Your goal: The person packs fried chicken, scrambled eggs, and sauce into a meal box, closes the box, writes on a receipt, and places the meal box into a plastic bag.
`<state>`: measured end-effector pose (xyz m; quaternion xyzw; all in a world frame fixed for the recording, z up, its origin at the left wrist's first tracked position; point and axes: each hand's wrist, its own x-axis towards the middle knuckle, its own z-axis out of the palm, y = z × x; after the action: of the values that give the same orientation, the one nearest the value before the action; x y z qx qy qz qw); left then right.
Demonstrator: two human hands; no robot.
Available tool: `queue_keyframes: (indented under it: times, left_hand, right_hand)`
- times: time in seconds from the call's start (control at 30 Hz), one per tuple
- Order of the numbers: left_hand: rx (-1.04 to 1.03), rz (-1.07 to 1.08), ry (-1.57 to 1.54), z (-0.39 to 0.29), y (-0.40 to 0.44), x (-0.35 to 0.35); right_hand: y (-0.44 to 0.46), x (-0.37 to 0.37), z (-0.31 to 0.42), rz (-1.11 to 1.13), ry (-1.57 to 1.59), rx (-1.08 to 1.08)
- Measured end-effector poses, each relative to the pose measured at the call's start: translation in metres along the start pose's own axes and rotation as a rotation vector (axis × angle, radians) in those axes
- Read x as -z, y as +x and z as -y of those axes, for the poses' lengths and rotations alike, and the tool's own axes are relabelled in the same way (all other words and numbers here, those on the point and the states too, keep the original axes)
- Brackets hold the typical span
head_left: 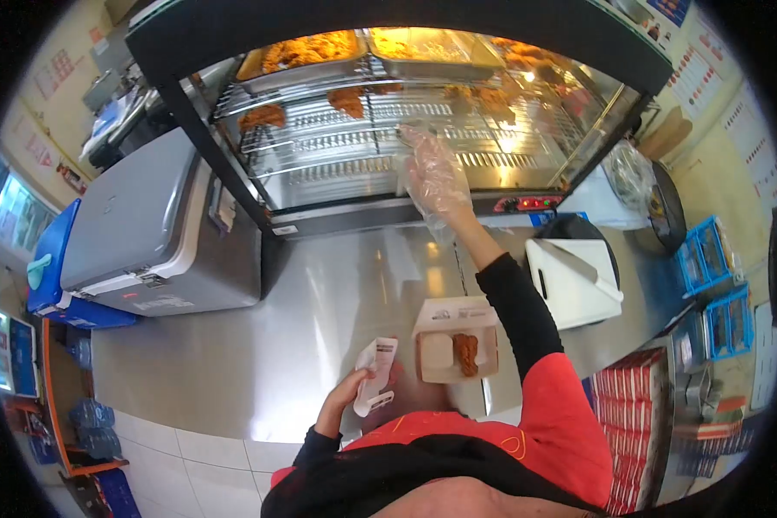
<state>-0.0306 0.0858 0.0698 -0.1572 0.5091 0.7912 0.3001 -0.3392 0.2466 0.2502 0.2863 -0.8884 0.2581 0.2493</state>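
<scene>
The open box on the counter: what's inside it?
Inside the open box, a brown, fried-looking piece lies on the right, beside a pale, squarish item that I can't identify. Whatever lies under those two is covered, so it can't be seen.

The white carton (376, 367), printed with dark lettering, is a narrow folded shape, tilted with its upper end towards 1 o'clock; the left hand (344, 394) grips it from its 8 o'clock side. Near it, towards 3 o'clock, the open box (485, 347) lies flat on the worktop (302, 302), pale inside, its printed lid raised at 12 o'clock. In its 9 o'clock half sits a squarish off-white item (436, 355); beside that, towards 3 o'clock, lies a knobbly brown fried piece (465, 355), its length running from 12 to 6 o'clock. The box has bare space at 3 o'clock, past the fried piece
</scene>
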Motion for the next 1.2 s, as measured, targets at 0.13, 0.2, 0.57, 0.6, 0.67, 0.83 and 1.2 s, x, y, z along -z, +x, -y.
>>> queue_keyframes:
  times: [0.13, 0.2, 0.57, 0.6, 0.67, 0.83, 1.2]
  left_hand:
    - [-0.196, 0.019, -0.287, 0.007, -0.009, 0.023]
    - [-0.218, 0.001, -0.365, 0.004, -0.018, 0.026]
    - [-0.430, 0.101, -0.659, -0.035, -0.007, 0.046]
    - [-0.406, 0.061, -0.690, -0.035, -0.006, 0.050]
    - [-0.466, 0.010, -0.746, -0.049, -0.008, 0.050]
    - [-0.525, -0.017, -0.738, -0.059, -0.015, 0.062]
    - [-0.457, -0.100, -0.771, -0.060, -0.011, 0.061]
  right_hand:
    - [0.017, -0.040, -0.018, -0.376, 0.035, 0.016]
    - [0.019, -0.055, -0.024, -0.453, 0.218, -0.123]
    - [0.022, -0.057, -0.013, -0.485, 0.304, -0.224]
    - [0.023, -0.057, -0.010, -0.514, 0.372, -0.216]
    - [0.023, -0.061, -0.012, -0.543, 0.430, -0.211]
    - [0.028, -0.062, -0.005, -0.674, 0.738, -0.277]
    - [0.031, -0.046, 0.000, -0.460, 0.158, -0.163]
